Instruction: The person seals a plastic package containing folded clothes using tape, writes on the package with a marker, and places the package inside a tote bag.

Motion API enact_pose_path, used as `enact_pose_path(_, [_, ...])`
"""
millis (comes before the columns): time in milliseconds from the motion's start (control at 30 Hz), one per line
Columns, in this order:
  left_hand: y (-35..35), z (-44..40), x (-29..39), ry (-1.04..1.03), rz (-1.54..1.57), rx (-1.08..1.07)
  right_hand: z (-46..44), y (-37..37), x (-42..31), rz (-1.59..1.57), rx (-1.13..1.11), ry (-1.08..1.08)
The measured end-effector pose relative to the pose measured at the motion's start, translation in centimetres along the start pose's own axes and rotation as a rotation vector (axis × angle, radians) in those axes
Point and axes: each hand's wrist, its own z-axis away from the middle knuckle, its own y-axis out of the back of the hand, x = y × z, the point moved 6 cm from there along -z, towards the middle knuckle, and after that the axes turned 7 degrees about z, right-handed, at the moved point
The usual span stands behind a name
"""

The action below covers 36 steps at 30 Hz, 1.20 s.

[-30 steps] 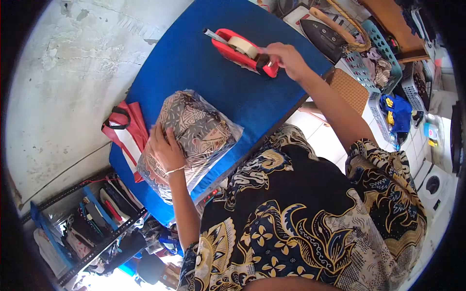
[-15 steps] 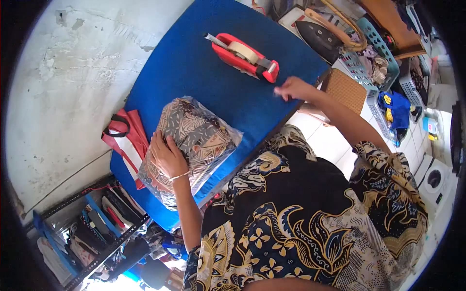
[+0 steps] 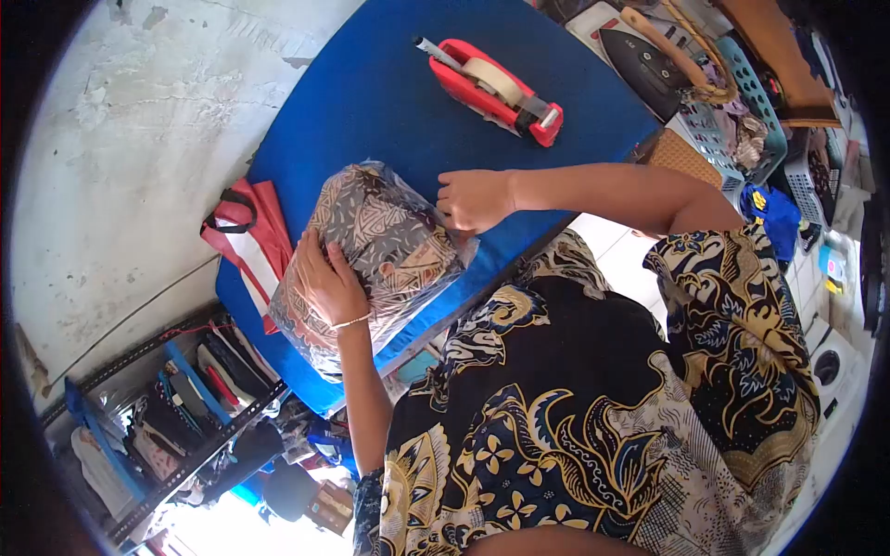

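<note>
A folded patterned cloth in a clear plastic bag (image 3: pixel 399 236) lies on the blue table (image 3: pixel 371 102). My left hand (image 3: pixel 329 285) rests on the bag's left part with its fingers spread. At the bag's upper right edge is my right hand (image 3: pixel 475 200), its fingers curled together; whatever they may pinch is too small to make out. Farther back on the table stands a red tape dispenser (image 3: pixel 538 135) with a roll of tape (image 3: pixel 493 80) and a pen-like stick (image 3: pixel 438 54) in it.
A red and white bag (image 3: pixel 263 232) lies by the wall at the table's left edge. An iron (image 3: pixel 642 72) stands at the back right, near baskets of cloth (image 3: pixel 762 111). Below left is a rack of folded clothes (image 3: pixel 176 408).
My right hand has left the tape dispenser and come across to the right edge of the plastic bag. My left hand has stayed on the bag. The view has shifted slightly.
</note>
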Motion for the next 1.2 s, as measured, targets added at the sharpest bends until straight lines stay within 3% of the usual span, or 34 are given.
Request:
enact_pose_path(100, [0.1, 0.1, 0.0, -0.026, 0.022, 0.008, -1.3, 0.0, 1.3, -0.018, -0.005, -0.036])
enact_pose_path(200, [0.2, -0.1, 0.1, -0.037, 0.083, 0.015, -3.0, -0.2, 4.5, -0.134, -0.199, -0.12])
enact_pose_path(333, [0.8, -0.4, 1.2, -0.131, 0.023, 0.075, -3.9, -0.5, 5.1, -0.244, -0.215, -0.088])
enact_pose_path(433, [0.8, -0.3, 1.1, -0.12, 0.043, 0.085, -2.4, -0.8, 5.3, -0.456, -0.086, -0.131])
enact_pose_path(500, [0.9, -0.4, 1.3, -0.121, 0.049, 0.077, -0.3, -1.1, 7.3, -0.614, 0.062, -0.467])
enact_pose_path(533, [0.8, -0.4, 1.2, -0.119, 0.05, 0.078, 0.2, -0.8, 7.2, -0.613, 0.059, -0.466])
enact_pose_path(600, [0.4, -0.2, 0.5, -0.038, 0.083, 0.032, 2.1, -1.2, 8.2, -0.881, 0.078, -0.856])
enact_pose_path(700, [0.2, -0.2, 0.2, -0.044, 0.081, 0.031, -0.2, -2.7, 3.7, -1.359, -0.104, -0.7])
enact_pose_path(767, [0.0, -0.1, -0.1, -0.047, 0.094, 0.031, -1.5, -2.7, 3.2, -1.198, 0.047, -0.715])
enact_pose_path(800, [0.0, -0.2, -0.2, -0.044, 0.1, 0.031, -1.2, -2.8, 4.5, -1.055, 0.167, -0.924])
enact_pose_path(867, [0.5, -0.4, 0.8, -0.1, 0.081, 0.064, 0.7, 1.0, 6.8, -0.538, 0.656, -1.111])
enact_pose_path(900, [0.9, -0.5, 1.3, -0.154, 0.062, 0.094, 1.9, 3.6, 7.3, -0.394, 0.612, -1.136])
enact_pose_path(967, [0.7, -0.3, 1.0, -0.153, 0.036, 0.104, 5.3, 9.4, 6.9, -0.038, 0.869, -1.033])
enact_pose_path(1033, [0.4, -0.3, 0.7, -0.149, 0.02, 0.122, 9.9, 12.7, 6.0, 0.269, 0.994, -1.164])
enact_pose_path(1100, [0.2, -0.2, 0.2, -0.14, -0.001, 0.108, 14.9, 9.3, 7.8, 0.167, 0.949, -1.39])
enact_pose_path(1133, [0.2, -0.2, 0.3, -0.142, 0.009, 0.116, 16.8, 6.5, 8.5, 0.008, 0.762, -1.516])
enact_pose_path(1167, [0.2, -0.1, 0.4, -0.134, -0.006, 0.116, 17.3, 6.1, 8.4, 0.022, 0.764, -1.516])
enact_pose_path(1200, [0.2, -0.1, 0.4, -0.126, -0.022, 0.115, 16.9, 5.4, 8.6, -0.096, 0.572, -1.49])
